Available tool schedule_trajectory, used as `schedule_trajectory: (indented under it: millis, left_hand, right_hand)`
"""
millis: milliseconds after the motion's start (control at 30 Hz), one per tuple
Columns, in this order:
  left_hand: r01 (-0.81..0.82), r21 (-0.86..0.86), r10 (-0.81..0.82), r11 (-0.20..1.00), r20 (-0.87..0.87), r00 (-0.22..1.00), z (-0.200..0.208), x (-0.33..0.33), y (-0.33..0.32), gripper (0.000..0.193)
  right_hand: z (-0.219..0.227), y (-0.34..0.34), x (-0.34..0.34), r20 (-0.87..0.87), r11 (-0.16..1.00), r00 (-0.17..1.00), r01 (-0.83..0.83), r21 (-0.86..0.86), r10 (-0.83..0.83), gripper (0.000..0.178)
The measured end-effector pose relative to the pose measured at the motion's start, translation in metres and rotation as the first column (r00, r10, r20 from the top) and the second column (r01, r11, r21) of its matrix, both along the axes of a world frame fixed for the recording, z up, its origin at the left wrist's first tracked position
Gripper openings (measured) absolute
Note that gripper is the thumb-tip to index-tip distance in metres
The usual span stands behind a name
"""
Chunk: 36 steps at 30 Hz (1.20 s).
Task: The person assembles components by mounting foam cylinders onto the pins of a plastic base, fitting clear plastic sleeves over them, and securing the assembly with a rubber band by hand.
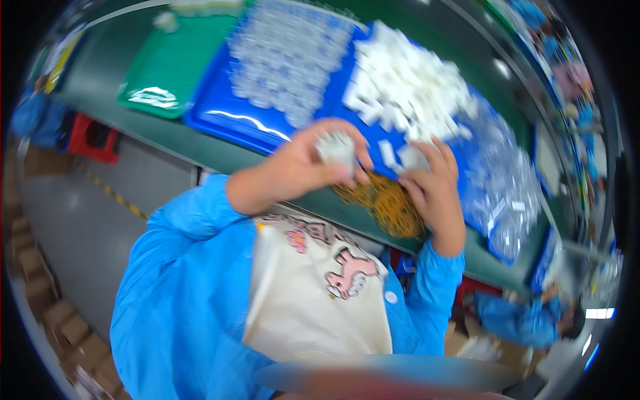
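My left hand (308, 159) is closed around a small greyish-white bundle (335, 148), held above the table's near edge. Blur hides what the bundle is made of. My right hand (437, 180) pinches a pale, flat piece (415, 159) between thumb and fingers, at the near edge of a blue tray. Beyond it lies a large heap of small white pieces (413, 83). A loose small white piece (387, 153) rests on the blue surface between my hands. Just below them is a pile of yellow-brown rubber bands (393, 212).
A blue tray (223, 123) bears rows of clear plastic pieces (287, 60). Left of it stands a green tray (157, 80). Clear plastic bags (503, 173) lie at the right. A red stool (93, 139) and cardboard boxes (77, 333) are on the floor. Co-workers in blue (513, 317) sit nearby.
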<state>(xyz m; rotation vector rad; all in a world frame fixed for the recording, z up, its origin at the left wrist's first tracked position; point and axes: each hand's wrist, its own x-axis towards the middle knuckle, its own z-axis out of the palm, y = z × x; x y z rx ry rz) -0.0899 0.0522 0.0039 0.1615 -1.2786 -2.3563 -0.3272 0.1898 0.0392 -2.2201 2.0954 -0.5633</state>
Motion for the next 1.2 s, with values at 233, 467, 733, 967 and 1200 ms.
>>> schedule_trajectory:
  millis: [233, 467, 733, 967, 1200]
  left_hand:
    - [0.064, -0.204, -0.028, 0.977, 0.174, 0.984, 0.003, 0.031, -0.005, 0.041]
    - [0.178, -0.366, -0.051, 0.913, 0.330, 0.943, 0.026, 0.022, 0.002, 0.074]
    - [0.517, -0.102, -0.510, 0.850, 0.089, 0.856, 0.021, -0.021, 0.005, 0.051]
    - [0.637, -0.059, -0.620, 0.769, 0.180, 0.764, 0.036, 0.003, -0.031, 0.039]
    - [0.795, -0.462, -0.509, 0.394, 0.610, 0.607, 0.060, -0.019, -0.040, 0.037]
  right_hand:
    - [0.008, 0.017, 0.001, 0.164, 0.997, 0.986, -0.010, -0.082, 0.023, 0.006]
    - [0.008, 0.012, 0.012, 0.099, 0.927, 0.994, 0.072, -0.368, -0.037, 0.004]
    - [0.017, -0.004, 0.048, 0.451, 0.917, 0.892, 0.154, -0.367, 0.031, 0.005]
    - [-0.003, -0.012, 0.032, 0.727, 0.974, -0.658, 0.041, -0.225, 0.195, 0.028]
    - [0.053, -0.028, 0.062, 0.952, 0.978, -0.299, -0.207, 0.002, -0.066, 0.023]
